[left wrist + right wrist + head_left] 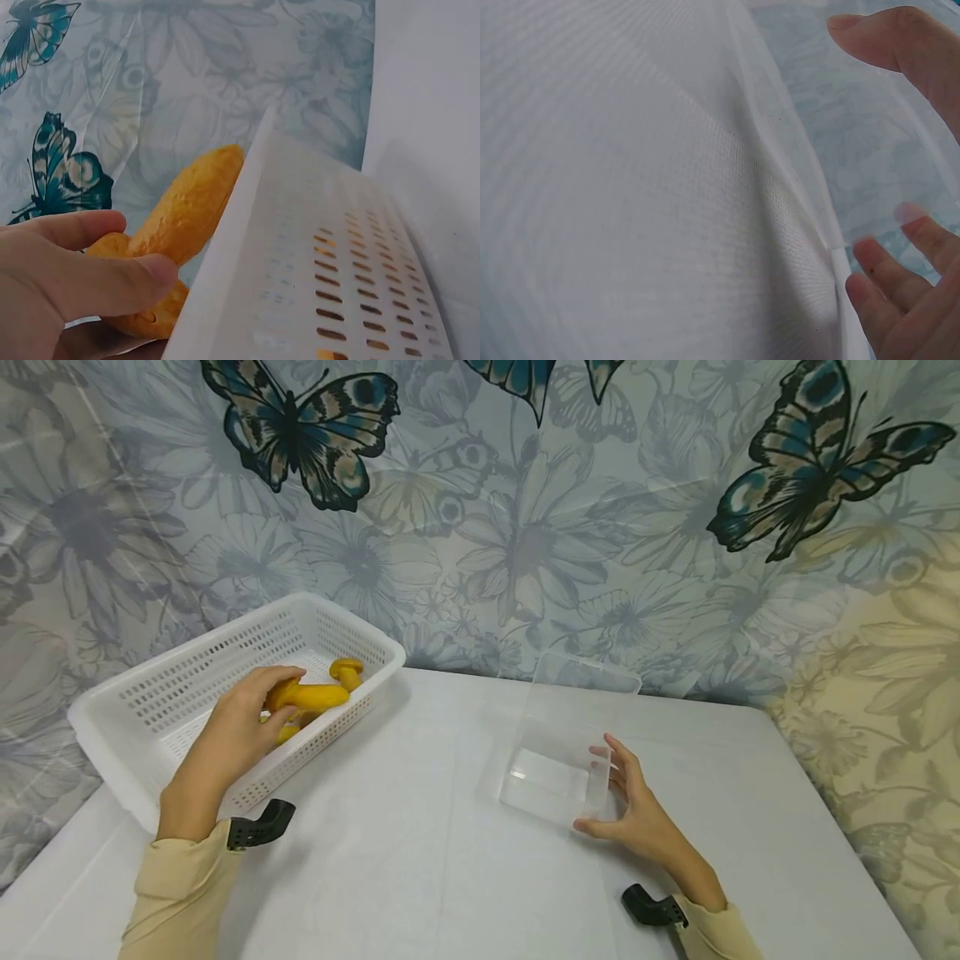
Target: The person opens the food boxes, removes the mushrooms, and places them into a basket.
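Observation:
In the head view my left hand (242, 718) is over the white basket (202, 639), gripping a yellow mushroom (311, 696) between thumb and fingers. The left wrist view shows the mushroom's thick stem (191, 199) pointing up beside the basket's slotted wall (300, 247). Another yellow mushroom (347, 672) lies in the basket at its right end, and more yellow pieces show under the held one. At the right, my right hand (641, 818) rests spread around the right end of a clear plastic box (551, 781), its fingers loosely bent. A raised clear lid (588, 675) stands at the box's far side.
A white cloth covers the table (390, 860). Close behind it hangs a curtain (525, 552) printed with flowers and butterflies. The basket stands at an angle at the back left, the clear box right of the middle.

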`<state>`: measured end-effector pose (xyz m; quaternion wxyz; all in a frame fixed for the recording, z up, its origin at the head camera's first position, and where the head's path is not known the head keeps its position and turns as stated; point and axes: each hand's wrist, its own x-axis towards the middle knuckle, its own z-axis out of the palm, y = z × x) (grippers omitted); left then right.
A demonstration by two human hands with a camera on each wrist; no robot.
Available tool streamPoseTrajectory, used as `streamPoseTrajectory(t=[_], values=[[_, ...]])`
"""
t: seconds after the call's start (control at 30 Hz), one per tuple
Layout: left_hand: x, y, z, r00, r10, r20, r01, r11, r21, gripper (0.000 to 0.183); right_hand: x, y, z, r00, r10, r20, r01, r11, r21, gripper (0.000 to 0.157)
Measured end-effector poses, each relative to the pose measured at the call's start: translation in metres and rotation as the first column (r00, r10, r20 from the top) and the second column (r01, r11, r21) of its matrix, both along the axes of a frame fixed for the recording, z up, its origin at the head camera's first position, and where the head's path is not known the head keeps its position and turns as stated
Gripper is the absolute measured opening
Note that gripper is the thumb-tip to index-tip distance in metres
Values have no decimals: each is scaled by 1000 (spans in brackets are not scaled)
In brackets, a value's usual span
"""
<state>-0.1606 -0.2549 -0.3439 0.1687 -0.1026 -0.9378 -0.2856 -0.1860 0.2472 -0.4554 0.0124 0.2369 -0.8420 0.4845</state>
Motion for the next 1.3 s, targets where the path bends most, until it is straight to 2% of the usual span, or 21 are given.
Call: streamPoseTrajectory(t=[0.2, 0.33, 0.57, 0.77, 1.0, 1.17, 1.3], values=[[3, -12, 2, 991, 58, 118, -56, 998, -21, 51, 0, 0, 2, 1000, -8, 20, 7, 1000, 16, 125], [2, -19, 2, 975, 94, 200, -85, 995, -52, 50, 1, 0, 3, 999, -14, 29, 14, 1000, 24, 125], [0, -31, -3, 949, 164, 268, -142, 985, -101, 49, 1, 0, 2, 1000, -7, 20, 7, 1000, 24, 126], [-2, -38, -6, 927, 166, 337, -130, 983, -127, 47, 1, 0, 2, 1000, -4, 15, 4, 1000, 17, 125], [3, -49, -5, 899, 157, 409, -118, 986, -118, 52, 1, 0, 1, 1000, -5, 14, 5, 1000, 18, 125], [1, -50, -7, 906, 83, 416, -44, 994, -103, 46, 1, -1, 2, 1000, -5, 17, 5, 1000, 23, 125], [-1, -49, -10, 906, 42, 422, -9, 997, -82, 42, 1, -1, 3, 1000, -4, 15, 3, 1000, 24, 125]])
